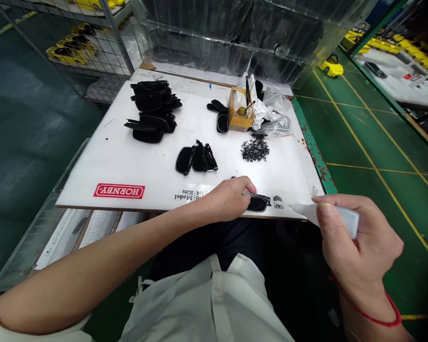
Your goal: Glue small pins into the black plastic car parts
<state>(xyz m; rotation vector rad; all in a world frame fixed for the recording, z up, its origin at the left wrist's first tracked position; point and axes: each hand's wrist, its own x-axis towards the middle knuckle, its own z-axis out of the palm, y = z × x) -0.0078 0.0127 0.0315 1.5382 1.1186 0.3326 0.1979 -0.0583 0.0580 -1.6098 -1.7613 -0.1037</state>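
My left hand (231, 198) is closed at the table's front edge, its fingers pinching a glossy black plastic panel (258, 204). A thin shiny strip runs out from the fingertips along the panel's upper side; I cannot tell if it is a separate piece. To the right, my right hand (356, 237) grips a white squeeze bottle (342, 221), its narrow nozzle pointing left toward the panel, with a gap between them. Similar black panels (197, 158) lie beyond my left hand. A pile of small black pins or screws (256, 148) lies farther off, at the right.
Stacks of black panels (151, 97) sit at the back left of the white table (103, 159). A small yellowish box (239, 124) with tools stands at the back right, beside plastic bags (276, 126). Left is a wire rack (117, 42) holding yellow car bodies (67, 53).
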